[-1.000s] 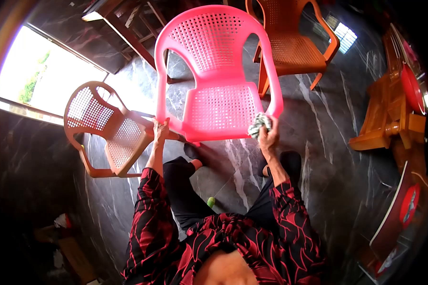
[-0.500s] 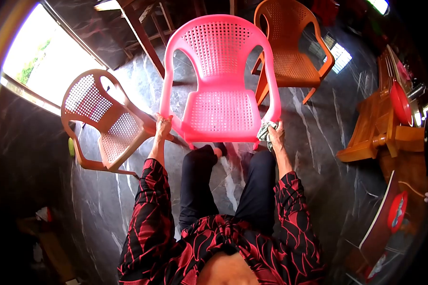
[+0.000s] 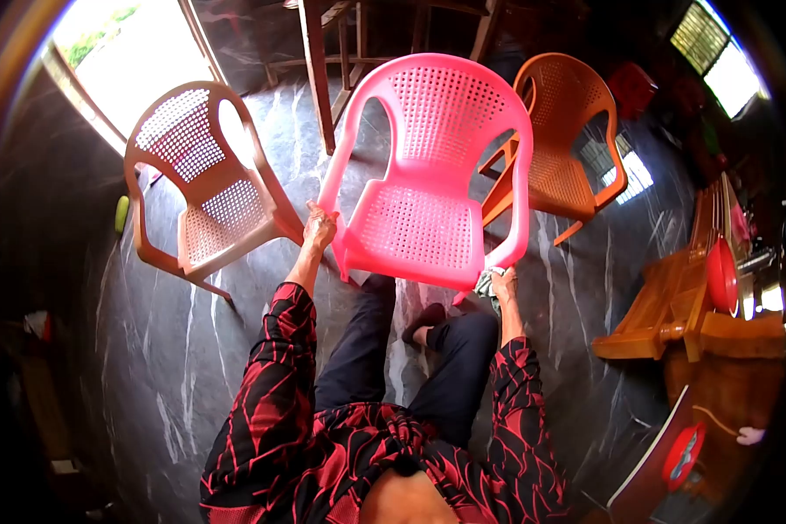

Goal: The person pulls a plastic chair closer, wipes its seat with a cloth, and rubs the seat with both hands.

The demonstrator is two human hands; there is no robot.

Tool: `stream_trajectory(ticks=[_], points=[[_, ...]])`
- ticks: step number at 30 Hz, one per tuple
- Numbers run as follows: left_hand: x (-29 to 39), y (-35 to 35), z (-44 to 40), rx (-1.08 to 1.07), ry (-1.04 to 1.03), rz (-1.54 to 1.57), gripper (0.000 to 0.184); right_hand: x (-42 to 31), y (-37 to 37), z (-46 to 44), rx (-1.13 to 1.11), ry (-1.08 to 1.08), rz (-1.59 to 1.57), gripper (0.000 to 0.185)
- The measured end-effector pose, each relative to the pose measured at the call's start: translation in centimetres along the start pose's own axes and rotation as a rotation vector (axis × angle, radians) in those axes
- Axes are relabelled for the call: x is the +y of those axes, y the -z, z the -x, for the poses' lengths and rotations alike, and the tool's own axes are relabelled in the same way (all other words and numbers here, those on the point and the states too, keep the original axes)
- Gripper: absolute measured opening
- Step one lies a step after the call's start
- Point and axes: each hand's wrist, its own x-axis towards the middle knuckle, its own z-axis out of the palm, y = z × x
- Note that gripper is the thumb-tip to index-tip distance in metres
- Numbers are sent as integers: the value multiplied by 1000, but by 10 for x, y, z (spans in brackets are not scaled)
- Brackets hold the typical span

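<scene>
A pink plastic armchair [image 3: 419, 225] with a perforated back and seat faces me, slightly turned. My left hand [image 3: 320, 224] is closed around the front of its armrest on the left side. At the opposite armrest, my right hand [image 3: 505, 285] is closed on a crumpled light cloth [image 3: 486, 283], pressed against the chair. A brown plastic armchair [image 3: 227, 223] stands close to my left hand. Behind the pink chair on the right is an orange-brown armchair [image 3: 561, 179], partly covered by it.
A dark marbled floor [image 3: 179, 367] lies all around. Wooden furniture [image 3: 646, 336] with a red pan-like item [image 3: 722, 272] stands at right. Wooden legs of a frame [image 3: 316, 79] rise behind the chairs. A bright doorway [image 3: 127, 61] opens at upper left.
The pink chair has shifted right and lower in view and now sits at an angle, both hands still on it. My feet have stepped, and the whole view has turned a little.
</scene>
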Motion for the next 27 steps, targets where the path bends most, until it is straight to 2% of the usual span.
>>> stream_trajectory(ticks=[2, 3, 5, 7, 9, 12, 15, 16, 17, 21, 23, 25, 26, 27], points=[[4, 6, 3, -44, 58, 24, 85, 1, -2, 0, 10, -29, -14, 49], [2, 1, 1, 18, 2, -8, 84, -2, -1, 0, 5, -27, -1, 49], [-5, -3, 4, 75, -43, -42, 83, -9, 1, 1, -88, -145, 193, 45], [0, 9, 6, 2, -9, 3, 77, -4, -4, -5, -69, -79, 153, 44], [-2, 6, 10, 31, -18, 15, 72, 2, -3, -4, -18, -30, 50, 43], [-6, 0, 11, -33, -1, 17, 72, 4, 3, 0, -47, -76, 140, 43], [-21, -3, 17, 64, -110, -4, 73, 14, -1, 1, -63, -91, 172, 43], [-19, 2, 25, 37, -98, 4, 75, 12, 8, 6, -115, -94, 186, 43], [-17, 8, 36, 12, -84, 8, 77, 9, 9, 16, -33, -29, 157, 42], [-40, 13, 64, -74, -101, -1, 89, 21, 15, 47, -24, -93, 143, 39], [-51, 13, 67, -80, -126, -11, 90, 41, 10, 53, 12, 31, 28, 36], [-54, 16, 91, -63, -167, 5, 80, 54, 21, 72, 85, 34, 19, 31], [-57, 19, 101, -67, -197, 1, 68, 61, 29, 78, -9, -34, 28, 34], [-56, 23, 112, -69, -199, -1, 68, 54, 38, 88, -103, -102, 36, 36]])
